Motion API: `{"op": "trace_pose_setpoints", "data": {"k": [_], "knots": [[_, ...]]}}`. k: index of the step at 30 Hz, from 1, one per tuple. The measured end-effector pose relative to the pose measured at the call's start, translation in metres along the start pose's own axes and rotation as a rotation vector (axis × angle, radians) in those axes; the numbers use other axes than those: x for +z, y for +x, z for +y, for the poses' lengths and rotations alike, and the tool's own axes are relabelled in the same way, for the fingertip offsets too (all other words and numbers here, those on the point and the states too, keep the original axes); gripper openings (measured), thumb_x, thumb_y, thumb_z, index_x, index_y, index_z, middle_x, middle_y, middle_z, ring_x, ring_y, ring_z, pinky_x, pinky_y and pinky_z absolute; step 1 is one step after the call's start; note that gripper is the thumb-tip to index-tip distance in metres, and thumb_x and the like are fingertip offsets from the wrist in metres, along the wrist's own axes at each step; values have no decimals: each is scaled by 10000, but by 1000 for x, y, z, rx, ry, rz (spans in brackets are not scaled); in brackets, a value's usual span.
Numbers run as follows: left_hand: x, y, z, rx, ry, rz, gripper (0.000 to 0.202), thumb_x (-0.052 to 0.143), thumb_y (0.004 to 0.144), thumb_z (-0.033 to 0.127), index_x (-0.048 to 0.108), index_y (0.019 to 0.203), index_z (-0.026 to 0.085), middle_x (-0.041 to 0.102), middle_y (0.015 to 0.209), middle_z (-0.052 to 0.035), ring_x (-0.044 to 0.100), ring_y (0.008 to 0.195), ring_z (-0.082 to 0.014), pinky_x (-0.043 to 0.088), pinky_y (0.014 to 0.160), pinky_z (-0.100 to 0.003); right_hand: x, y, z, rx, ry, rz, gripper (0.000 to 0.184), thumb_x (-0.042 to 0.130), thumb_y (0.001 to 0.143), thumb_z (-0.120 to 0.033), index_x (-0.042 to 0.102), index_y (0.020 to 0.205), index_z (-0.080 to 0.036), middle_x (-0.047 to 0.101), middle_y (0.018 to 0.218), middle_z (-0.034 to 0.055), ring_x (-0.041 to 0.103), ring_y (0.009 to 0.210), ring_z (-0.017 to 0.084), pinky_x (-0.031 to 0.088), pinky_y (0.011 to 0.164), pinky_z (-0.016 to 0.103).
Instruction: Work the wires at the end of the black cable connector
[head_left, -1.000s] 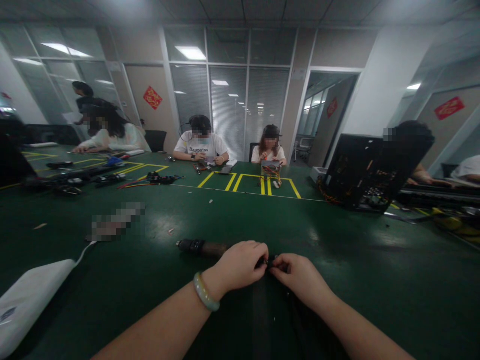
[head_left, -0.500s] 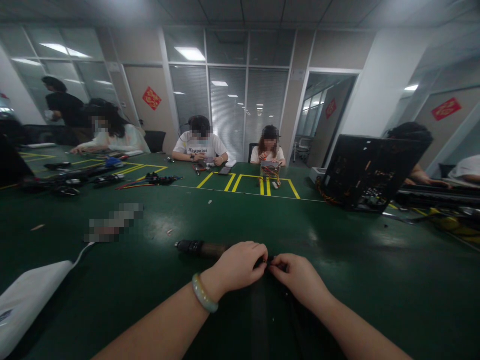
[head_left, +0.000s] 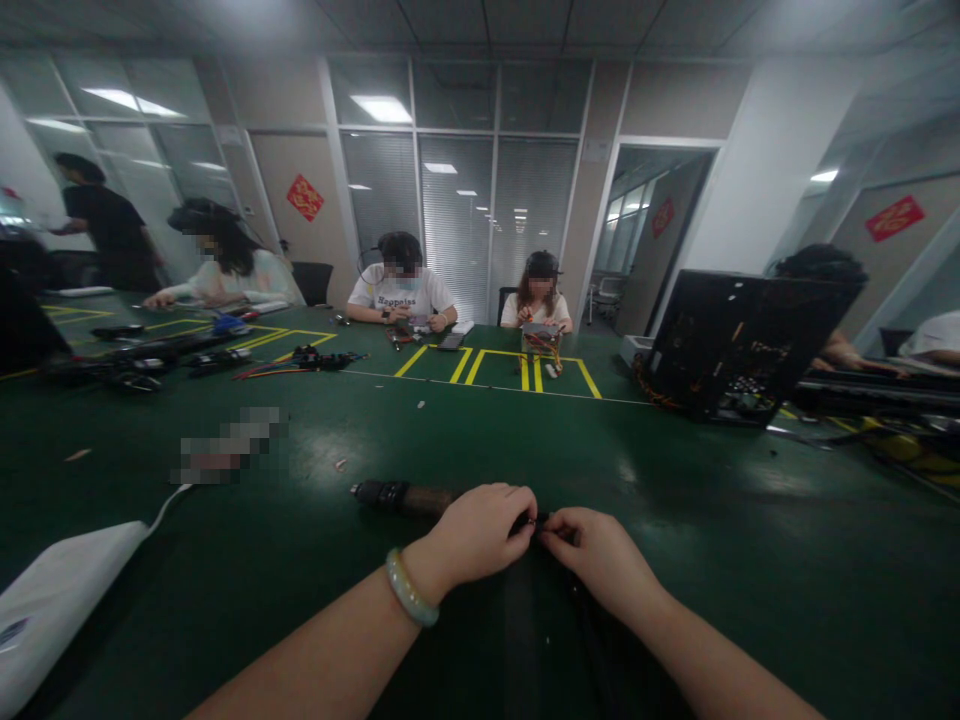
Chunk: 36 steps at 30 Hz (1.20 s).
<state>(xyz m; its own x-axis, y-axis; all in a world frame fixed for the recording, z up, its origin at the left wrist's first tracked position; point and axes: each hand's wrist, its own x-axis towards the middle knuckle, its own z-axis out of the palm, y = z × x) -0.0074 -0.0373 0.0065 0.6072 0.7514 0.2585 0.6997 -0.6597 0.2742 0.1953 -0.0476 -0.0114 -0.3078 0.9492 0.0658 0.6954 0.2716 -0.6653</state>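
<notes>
Smooth dark-green tabletop point(head_left: 315, 580); on it, black-and-brown cylindrical tool point(head_left: 424, 500); at tool's right, left hand point(head_left: 484, 530) and right hand point(head_left: 600, 550), fingertips of both closed on small black part point(head_left: 544, 518); handling seemingly underway, nothing discernibly finished.

On my head feed I have the left hand point(head_left: 480, 530) and right hand point(head_left: 600, 555) pinching a small dark part point(head_left: 541, 521) over the green counter point(head_left: 480, 430), a black cylindrical tool point(head_left: 409, 497) partly behind the left one, a white-shirted person point(head_left: 409, 290) seated across
</notes>
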Motion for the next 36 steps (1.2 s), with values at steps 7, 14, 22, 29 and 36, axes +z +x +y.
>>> {"op": "trace_pose_setpoints", "data": {"k": [7, 14, 22, 29, 36], "knots": [[-2, 0, 3, -28, 0, 0, 125, 510, 904, 257, 553, 1017, 224, 623, 933, -24, 593, 887, -192, 451, 791, -306, -1, 0, -1, 0, -4, -1, 137, 584, 855, -294, 710, 843, -242, 700, 800, -18, 620, 708, 153, 374, 598, 224], [0, 0, -1, 16, -27, -1, 107, 573, 866, 268, 584, 959, 216, 623, 905, -19, 591, 889, -198, 445, 822, -322, -3, -2, -3, -9, -8, -13, 163, 574, 868, -306, 722, 864, -238, 707, 836, -6, 629, 740, 164, 399, 630, 237], [0, 1, -2, 48, -27, 1, 86, 557, 890, 241, 586, 966, 214, 624, 932, -17, 583, 913, -192, 434, 849, -326, -2, -1, -4, -9, -60, -3, 136, 586, 859, -304, 708, 855, -244, 691, 805, -13, 611, 723, 156, 381, 605, 233], [1, 0, -1, 48, -30, 17, 78, 567, 872, 227, 581, 947, 213, 620, 920, -16, 581, 898, -194, 439, 822, -318, -4, -2, -4, -55, -97, 8, 170, 562, 884, -311, 723, 906, -262, 695, 876, -3, 616, 786, 169, 395, 668, 245], [1, 1, -2, 26, -7, -12, 143, 583, 835, 184, 571, 973, 217, 618, 943, -19, 584, 912, -199, 446, 830, -321, -3, -1, -3, -36, -116, -4, 183, 546, 898, -289, 722, 889, -242, 696, 872, 13, 625, 786, 179, 422, 705, 254]]}}
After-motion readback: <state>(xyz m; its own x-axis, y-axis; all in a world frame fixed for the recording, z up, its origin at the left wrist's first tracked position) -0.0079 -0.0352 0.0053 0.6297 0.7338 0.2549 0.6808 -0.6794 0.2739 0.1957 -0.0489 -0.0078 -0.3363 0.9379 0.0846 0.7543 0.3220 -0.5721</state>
